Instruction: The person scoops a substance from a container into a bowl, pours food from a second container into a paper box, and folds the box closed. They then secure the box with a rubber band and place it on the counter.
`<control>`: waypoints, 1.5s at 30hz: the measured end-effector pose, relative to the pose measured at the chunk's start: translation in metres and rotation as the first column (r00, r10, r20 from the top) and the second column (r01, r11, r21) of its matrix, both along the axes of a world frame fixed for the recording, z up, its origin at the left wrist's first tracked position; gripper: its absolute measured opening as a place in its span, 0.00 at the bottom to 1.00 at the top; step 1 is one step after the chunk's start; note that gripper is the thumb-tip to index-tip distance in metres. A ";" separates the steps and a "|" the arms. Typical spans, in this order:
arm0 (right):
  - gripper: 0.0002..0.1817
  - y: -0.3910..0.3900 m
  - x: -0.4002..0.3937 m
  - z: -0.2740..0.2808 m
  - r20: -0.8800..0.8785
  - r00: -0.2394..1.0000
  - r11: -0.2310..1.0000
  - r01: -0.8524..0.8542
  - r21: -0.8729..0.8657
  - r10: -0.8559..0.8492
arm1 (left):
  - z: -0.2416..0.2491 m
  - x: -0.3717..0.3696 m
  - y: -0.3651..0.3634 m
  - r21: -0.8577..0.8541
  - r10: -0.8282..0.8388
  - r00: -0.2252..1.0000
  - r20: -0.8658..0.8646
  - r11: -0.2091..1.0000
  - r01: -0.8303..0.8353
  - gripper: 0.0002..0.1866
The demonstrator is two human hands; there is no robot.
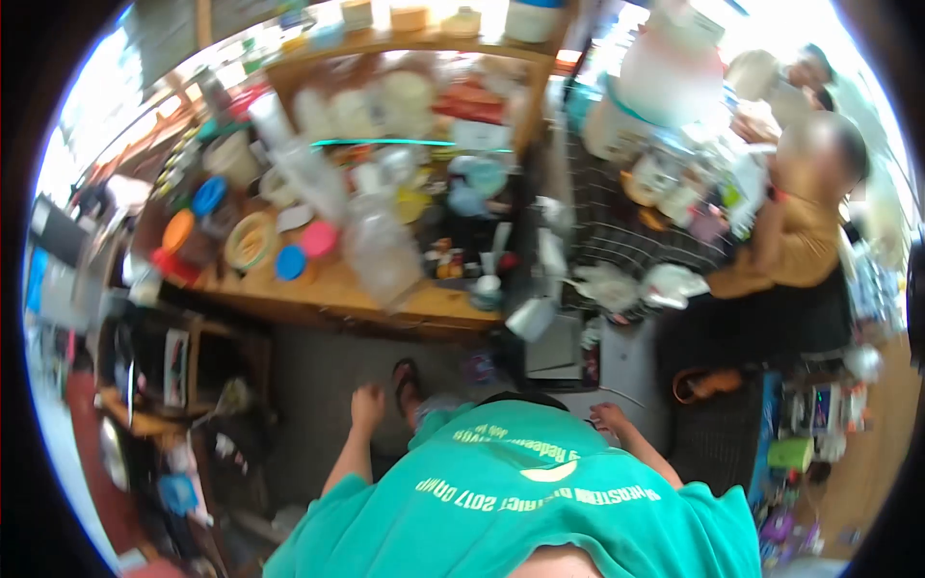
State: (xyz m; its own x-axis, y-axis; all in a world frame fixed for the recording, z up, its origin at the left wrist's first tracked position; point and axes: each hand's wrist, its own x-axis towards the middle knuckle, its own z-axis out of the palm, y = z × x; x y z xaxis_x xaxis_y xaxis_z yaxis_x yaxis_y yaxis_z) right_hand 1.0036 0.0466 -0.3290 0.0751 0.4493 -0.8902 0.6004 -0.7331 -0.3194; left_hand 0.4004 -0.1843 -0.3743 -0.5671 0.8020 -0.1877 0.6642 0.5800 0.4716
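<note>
My left hand (367,407) hangs low over the floor beside my sandalled foot (407,383). Its fingers look loosely curled, and I see nothing in them. On the other side, my right hand (609,418) is held near my waist, fingers stretched out and a little apart, touching nothing that I can make out. A dark box with a grey panel (557,349) is the nearest thing to it. Ahead stands a wooden table (424,306) crowded with jars, among them one with a pink lid (319,238) and one with a blue lid (290,262).
At the right, a person in a brown top (807,236) sits by a dark checked cloth (617,231) bearing bags and containers; another person is behind. A large white bucket (621,120) stands there. Wooden shelving (231,361) is at left, a black woven seat (708,433) at right.
</note>
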 end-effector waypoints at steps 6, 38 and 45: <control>0.15 -0.038 -0.093 0.000 0.008 0.991 0.980 -0.132 0.146 0.132 | 0.184 -0.137 0.114 0.507 0.244 0.964 -0.108 0.847 -0.158 0.10; 0.28 0.036 -0.481 0.329 -0.991 0.111 0.905 0.425 -0.016 -0.070 | 0.484 -0.030 0.213 0.458 -0.604 0.775 -0.187 0.644 0.613 0.40; 0.24 0.052 -0.445 0.332 -0.973 -0.059 0.955 0.188 -0.229 -0.221 | 0.507 -0.004 0.235 0.366 -0.778 0.527 -0.341 0.407 0.837 0.35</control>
